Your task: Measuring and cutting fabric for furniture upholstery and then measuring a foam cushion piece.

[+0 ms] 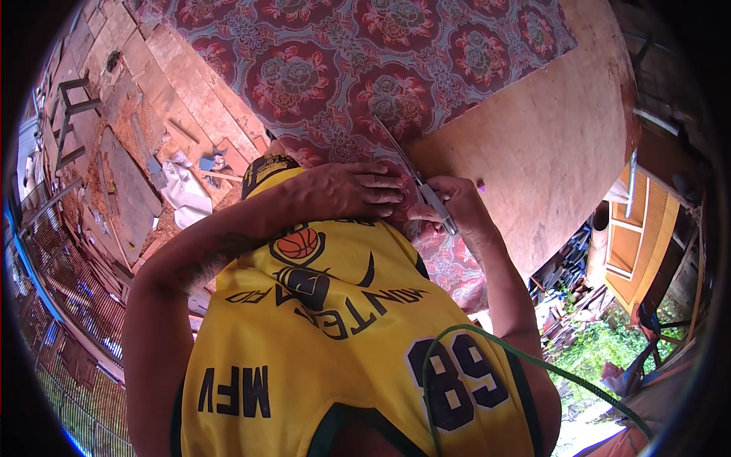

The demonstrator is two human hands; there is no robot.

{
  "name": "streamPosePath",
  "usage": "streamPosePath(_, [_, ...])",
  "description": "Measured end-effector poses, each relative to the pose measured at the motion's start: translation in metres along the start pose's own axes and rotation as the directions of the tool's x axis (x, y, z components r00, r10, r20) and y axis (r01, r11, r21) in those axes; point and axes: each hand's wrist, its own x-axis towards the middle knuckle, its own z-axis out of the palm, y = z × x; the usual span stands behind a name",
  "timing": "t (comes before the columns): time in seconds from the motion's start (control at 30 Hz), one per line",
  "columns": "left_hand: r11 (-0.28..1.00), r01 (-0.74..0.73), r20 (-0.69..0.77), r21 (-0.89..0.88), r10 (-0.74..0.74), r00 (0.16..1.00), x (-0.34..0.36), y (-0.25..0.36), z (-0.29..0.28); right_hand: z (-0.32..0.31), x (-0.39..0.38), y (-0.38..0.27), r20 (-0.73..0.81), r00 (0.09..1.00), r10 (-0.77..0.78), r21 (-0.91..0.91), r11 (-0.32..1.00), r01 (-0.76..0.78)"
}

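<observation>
A red and grey-blue floral fabric (304, 80) is spread over a plywood board (548, 145), with part of it hanging toward my body. My left hand (350, 190) rests palm down on the fabric, its fingers stretched out and slightly apart. Just to its right, my right hand (459, 204) is closed around the grey handle of a long, slim bladed tool (426, 190). The blade points away from me and to the left, over the fabric near its edge. Whether this tool is a knife or scissors, I cannot tell.
On the left, wood scraps, sawdust and a crumpled pale cloth (183, 190) lie on a plank floor (171, 68). A wooden cabinet frame (638, 221) stands at the right, beyond the board's curved edge. A green cord (548, 365) runs across my right side.
</observation>
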Motion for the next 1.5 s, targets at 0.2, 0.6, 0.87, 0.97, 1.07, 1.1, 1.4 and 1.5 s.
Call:
streamPosePath(0.2, [1.000, -0.004, -0.028, -0.020, 0.003, 1.000, 0.003, 0.003, -0.009, 0.003, 0.014, -0.012, 0.010, 1.000, -0.013, 0.041, 0.999, 0.013])
streamPosePath(0.6, [0.999, -0.020, -0.101, -0.040, 0.015, 0.995, 0.001, 0.000, -0.004, 0.007, 0.019, -0.019, -0.031, 0.998, -0.052, -0.043, 0.998, 0.050])
streamPosePath(0.87, [0.996, -0.004, -0.042, 0.091, 0.008, 0.999, 0.002, 0.001, -0.002, 0.004, -0.004, -0.069, 0.022, 0.996, 0.083, -0.051, 0.995, -0.082])
streamPosePath(0.97, [0.984, -0.020, -0.137, 0.176, 0.045, 0.990, 0.016, 0.003, -0.011, 0.000, -0.006, -0.085, 0.028, 0.991, 0.131, -0.113, 0.985, -0.127])
streamPosePath(1.07, [0.968, 0.010, 0.030, 0.252, -0.018, 0.999, 0.024, 0.000, -0.030, -0.002, -0.007, -0.091, 0.032, 0.987, 0.160, -0.176, 0.972, -0.152])
streamPosePath(1.1, [0.967, 0.015, 0.027, 0.255, -0.022, 0.999, 0.025, -0.001, -0.030, -0.003, -0.007, -0.088, 0.049, 0.989, 0.141, -0.170, 0.977, -0.131])
streamPosePath(1.4, [0.923, 0.248, 0.010, 0.293, -0.262, 0.965, 0.031, -0.005, -0.031, 0.007, -0.004, -0.070, 0.030, 0.991, 0.132, -0.094, 0.987, -0.128])
streamPosePath(1.5, [0.963, 0.267, -0.083, 0.038, -0.264, 0.961, 0.032, -0.006, -0.028, 0.008, 0.005, -0.054, 0.032, 0.994, 0.101, -0.030, 0.995, -0.100])
